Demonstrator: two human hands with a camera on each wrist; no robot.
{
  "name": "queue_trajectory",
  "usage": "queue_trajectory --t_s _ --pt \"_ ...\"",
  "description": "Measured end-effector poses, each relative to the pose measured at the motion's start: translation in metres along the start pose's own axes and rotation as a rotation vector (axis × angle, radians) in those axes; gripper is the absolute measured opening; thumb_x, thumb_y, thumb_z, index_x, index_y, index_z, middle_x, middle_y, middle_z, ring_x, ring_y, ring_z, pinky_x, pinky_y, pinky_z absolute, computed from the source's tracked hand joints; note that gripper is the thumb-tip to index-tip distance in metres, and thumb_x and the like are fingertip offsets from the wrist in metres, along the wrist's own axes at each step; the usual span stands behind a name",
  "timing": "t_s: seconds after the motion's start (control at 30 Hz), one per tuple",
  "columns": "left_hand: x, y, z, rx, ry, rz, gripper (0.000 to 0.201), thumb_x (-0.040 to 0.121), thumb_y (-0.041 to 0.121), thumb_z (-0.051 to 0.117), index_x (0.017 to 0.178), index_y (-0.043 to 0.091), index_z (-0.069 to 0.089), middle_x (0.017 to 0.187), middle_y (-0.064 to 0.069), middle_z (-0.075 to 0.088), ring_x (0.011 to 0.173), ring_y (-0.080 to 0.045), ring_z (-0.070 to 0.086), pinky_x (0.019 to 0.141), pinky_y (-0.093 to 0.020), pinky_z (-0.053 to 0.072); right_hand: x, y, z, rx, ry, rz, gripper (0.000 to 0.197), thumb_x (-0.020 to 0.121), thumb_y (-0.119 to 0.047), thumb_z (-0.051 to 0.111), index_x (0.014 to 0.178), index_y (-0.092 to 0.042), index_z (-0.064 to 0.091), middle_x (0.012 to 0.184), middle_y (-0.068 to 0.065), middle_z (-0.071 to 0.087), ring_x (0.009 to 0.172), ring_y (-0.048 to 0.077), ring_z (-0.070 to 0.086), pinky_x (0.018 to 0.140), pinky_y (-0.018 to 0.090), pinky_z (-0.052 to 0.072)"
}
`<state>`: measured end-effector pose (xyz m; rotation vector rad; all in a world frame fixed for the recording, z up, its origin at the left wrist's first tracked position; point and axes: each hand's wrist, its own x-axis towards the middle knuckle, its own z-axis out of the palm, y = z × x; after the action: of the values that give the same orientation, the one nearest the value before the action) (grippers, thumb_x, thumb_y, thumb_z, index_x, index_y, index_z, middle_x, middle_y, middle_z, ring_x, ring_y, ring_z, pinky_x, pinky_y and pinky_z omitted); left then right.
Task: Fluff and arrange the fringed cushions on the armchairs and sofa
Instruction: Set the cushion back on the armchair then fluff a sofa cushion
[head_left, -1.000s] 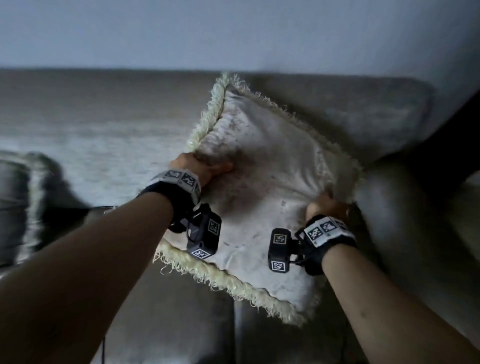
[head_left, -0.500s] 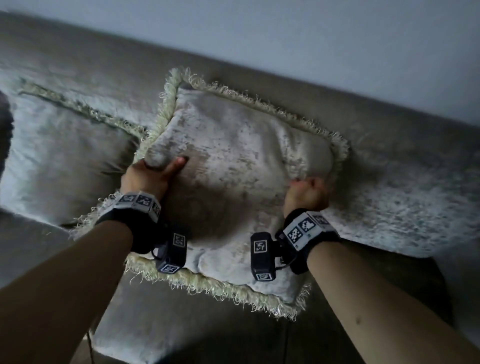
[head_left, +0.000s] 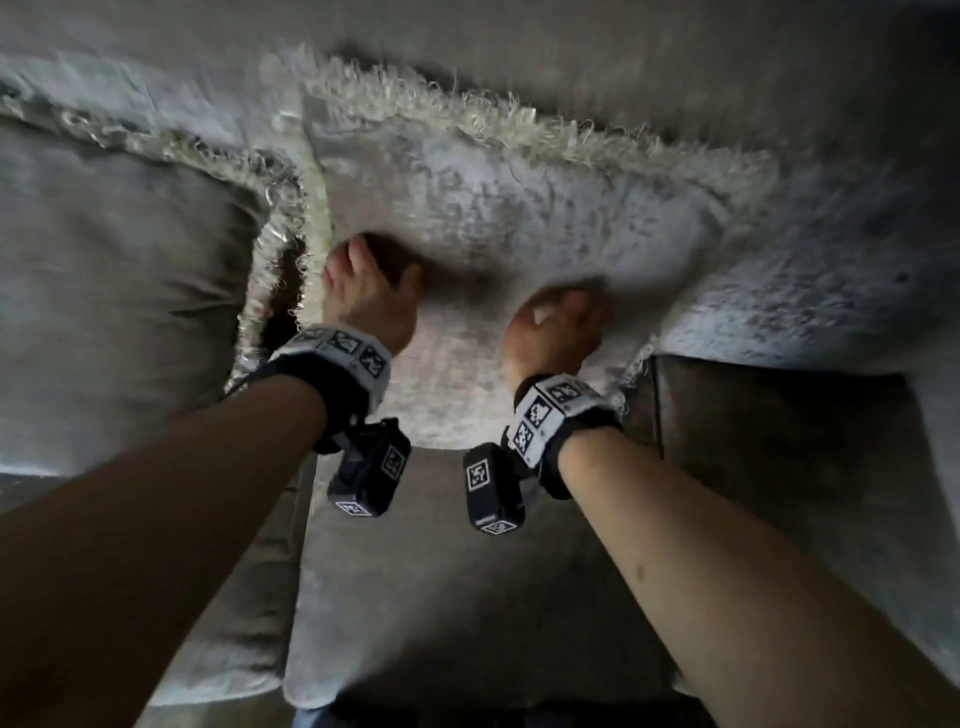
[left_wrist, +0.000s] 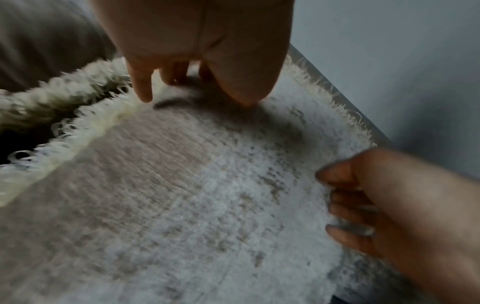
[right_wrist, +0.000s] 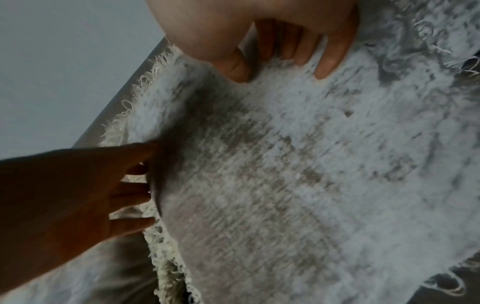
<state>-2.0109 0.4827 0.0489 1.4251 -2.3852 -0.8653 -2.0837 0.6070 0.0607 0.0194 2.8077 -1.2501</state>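
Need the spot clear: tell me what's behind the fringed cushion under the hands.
Behind the fringed cushion rises the sofa backrest, with wall above it. Whatever lies directly behind the cushion is covered.

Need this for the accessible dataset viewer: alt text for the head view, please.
Two bare hands, left hand and right hand, press into the front of a pale fringed cushion propped against a grey sofa back. A second fringed cushion sits beside it on the left. Both wrists wear black camera bands.

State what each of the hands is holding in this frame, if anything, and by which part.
Nothing is gripped. The left hand presses its fingers into the fringed cushion near its left edge; the right hand presses the cushion's face nearer the right side.
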Motion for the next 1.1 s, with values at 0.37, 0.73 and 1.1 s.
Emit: queue_trajectory --t_s 0.37,0.73,1.1 --pt "0.024 0.061 -0.009 0.128 0.162 0.56 0.057 0.098 0.041 0.027 0.153 0.03 0.016 0.162 -0.005 0.006 0.15 -0.026 0.002 0.121 -0.048 0.005 0.028 -0.039 0.014 -0.347 -0.004 -0.861 0.054 0.097 -0.032 0.034 0.15 -0.023 0.03 0.16 0.004 0.019 0.148 0.024 0.015 0.119 0.052 0.009" --pt "0.02 0.017 0.03 0.234 0.059 0.455 0.062 0.098 0.05 0.022 0.153 0.031 -0.001 0.162 -0.011 -0.005 0.148 -0.037 -0.005 0.12 -0.051 0.001 0.031 0.019 0.029 -0.452 -0.091 -0.648 0.056 0.1 -0.041 0.024 0.153 -0.033 0.01 0.162 0.001 -0.007 0.149 0.031 -0.009 0.113 0.064 -0.003" --pt "0.005 -0.002 0.047 0.276 -0.008 0.477 0.063 0.098 0.048 0.023 0.153 0.032 -0.003 0.162 -0.006 -0.008 0.148 -0.037 -0.008 0.12 -0.051 0.001 0.035 0.049 0.026 -0.482 -0.132 -0.752 0.057 0.098 -0.045 0.025 0.153 -0.033 0.013 0.163 0.004 -0.001 0.148 0.035 -0.007 0.114 0.063 0.0"
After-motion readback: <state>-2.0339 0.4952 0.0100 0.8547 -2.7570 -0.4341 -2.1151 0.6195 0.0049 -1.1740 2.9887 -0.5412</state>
